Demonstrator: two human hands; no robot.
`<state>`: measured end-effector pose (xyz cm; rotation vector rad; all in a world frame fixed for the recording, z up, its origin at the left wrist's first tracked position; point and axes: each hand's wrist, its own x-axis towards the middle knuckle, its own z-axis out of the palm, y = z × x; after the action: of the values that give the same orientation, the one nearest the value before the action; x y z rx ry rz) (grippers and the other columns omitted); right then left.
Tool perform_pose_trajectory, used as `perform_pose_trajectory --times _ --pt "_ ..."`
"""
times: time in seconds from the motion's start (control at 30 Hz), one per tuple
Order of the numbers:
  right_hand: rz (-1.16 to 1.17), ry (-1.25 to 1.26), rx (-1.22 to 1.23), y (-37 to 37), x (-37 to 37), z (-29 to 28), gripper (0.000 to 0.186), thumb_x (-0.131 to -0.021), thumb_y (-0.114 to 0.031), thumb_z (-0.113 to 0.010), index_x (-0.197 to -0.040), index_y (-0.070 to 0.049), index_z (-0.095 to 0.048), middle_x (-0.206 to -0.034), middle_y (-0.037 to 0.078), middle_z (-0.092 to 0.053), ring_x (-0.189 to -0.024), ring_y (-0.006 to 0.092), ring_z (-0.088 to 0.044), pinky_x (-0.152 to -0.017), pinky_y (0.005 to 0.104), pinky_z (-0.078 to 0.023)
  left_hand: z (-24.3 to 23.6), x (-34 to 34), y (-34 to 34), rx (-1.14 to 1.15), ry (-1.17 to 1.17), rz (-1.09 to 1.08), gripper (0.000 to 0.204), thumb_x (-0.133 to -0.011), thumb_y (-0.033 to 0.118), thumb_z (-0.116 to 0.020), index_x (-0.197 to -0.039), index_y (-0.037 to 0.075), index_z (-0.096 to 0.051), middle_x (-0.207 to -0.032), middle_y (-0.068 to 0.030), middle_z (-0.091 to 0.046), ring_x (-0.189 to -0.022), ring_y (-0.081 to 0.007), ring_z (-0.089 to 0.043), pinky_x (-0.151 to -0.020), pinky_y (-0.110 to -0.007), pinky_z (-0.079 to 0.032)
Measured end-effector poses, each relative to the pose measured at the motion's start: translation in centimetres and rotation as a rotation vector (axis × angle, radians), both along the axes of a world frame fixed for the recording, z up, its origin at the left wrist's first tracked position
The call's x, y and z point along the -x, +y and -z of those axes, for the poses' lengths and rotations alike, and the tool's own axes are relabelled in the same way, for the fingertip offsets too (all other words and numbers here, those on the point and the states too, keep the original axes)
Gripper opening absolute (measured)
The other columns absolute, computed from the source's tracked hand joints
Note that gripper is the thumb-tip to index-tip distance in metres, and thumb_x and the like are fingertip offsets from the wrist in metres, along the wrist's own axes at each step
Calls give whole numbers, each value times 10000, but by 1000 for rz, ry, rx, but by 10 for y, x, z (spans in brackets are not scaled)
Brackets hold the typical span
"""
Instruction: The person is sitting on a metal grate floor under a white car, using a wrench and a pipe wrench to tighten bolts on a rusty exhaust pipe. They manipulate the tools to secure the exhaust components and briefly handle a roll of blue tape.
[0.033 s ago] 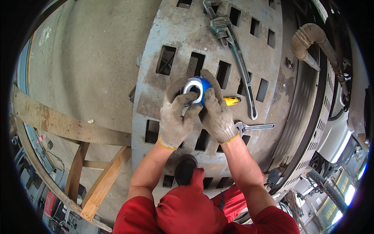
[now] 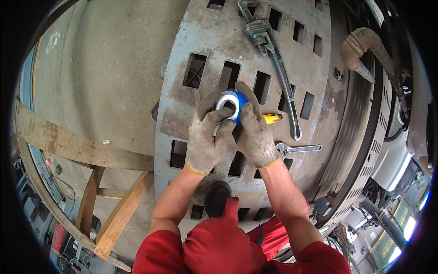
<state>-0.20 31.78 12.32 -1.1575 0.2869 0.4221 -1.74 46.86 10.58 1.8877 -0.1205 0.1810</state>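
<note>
Both of my hands wear greyish knit work gloves with yellow cuffs. Between them is a blue ring-shaped piece with a white inner ring [image 2: 232, 96], perhaps a roll of tape, its round opening facing up at a tilt. My left hand [image 2: 210, 125] is closed on its left side, thumb and fingers at the white rim. My right hand [image 2: 253, 130] is wrapped round the blue outer side, fingers along the far right. The gloves hide part of the ring. Just right of my right hand lies a yellow and black tool [image 2: 272, 118], partly covered by that hand.
A slotted metal bench plate [image 2: 182, 123] lies beneath my hands. On it rest a large pipe wrench [image 2: 279, 68] and a smaller adjustable wrench [image 2: 299, 149]. A curved wooden frame [image 2: 82, 146] stands at left. A rusty bent pipe [image 2: 365, 43] is at far right.
My left hand and the ring have shifted very slightly to the right. My grip on the ring looks the same.
</note>
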Motion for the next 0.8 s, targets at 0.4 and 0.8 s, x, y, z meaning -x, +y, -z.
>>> perform_pose_trajectory --times 0.4,0.8 --pt "195 125 -281 11 8 -7 622 -1090 -347 -589 -1604 -45 -411 -1475 89 -572 -1354 200 -535 -1197 378 -393 4 10 -12 68 -40 17 500 -980 82 -655 -1460 -17 -562 -1511 -302 -550 -1422 -506 -517 -1136 -517 -473" --pt "4 -71 346 -16 13 -20 547 -1002 -165 -627 -1506 4 -499 -1368 129 -608 -1258 209 -576 -1113 353 -450 -25 7 9 510 594 141 523 -1004 114 -692 -1482 -28 -536 -1361 -160 -640 -1224 -217 -631 -1042 -360 -521"
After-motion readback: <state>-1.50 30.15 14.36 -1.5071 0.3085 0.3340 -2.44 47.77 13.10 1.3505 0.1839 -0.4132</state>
